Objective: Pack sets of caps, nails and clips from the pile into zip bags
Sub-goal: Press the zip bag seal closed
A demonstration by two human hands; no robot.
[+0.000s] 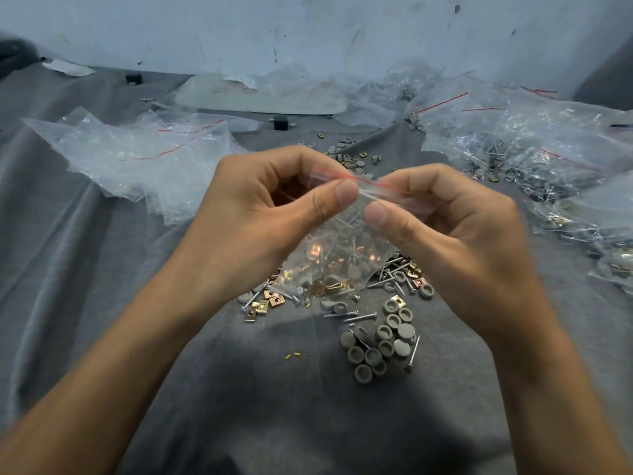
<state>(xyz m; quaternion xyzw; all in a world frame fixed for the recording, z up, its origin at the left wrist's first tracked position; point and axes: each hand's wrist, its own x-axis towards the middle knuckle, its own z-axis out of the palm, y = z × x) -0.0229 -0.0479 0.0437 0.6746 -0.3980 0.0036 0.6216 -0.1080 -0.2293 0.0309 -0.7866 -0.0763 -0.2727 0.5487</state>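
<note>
Sealing step — left hand and right hand each pinch the filled clear plastic zip bag at its red-lined strip; next, seemingly, pressing it shut.

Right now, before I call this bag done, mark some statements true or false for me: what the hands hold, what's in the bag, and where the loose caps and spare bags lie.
1. The left hand and the right hand both pinch the top edge of the zip bag. True.
2. The held bag is empty. False: nails and clips show through it.
3. Loose gray caps lie on the cloth below the hands. True.
4. The empty bags are heaped at the right. False: the empty bags lie at the left; filled bags lie at the right.
</note>
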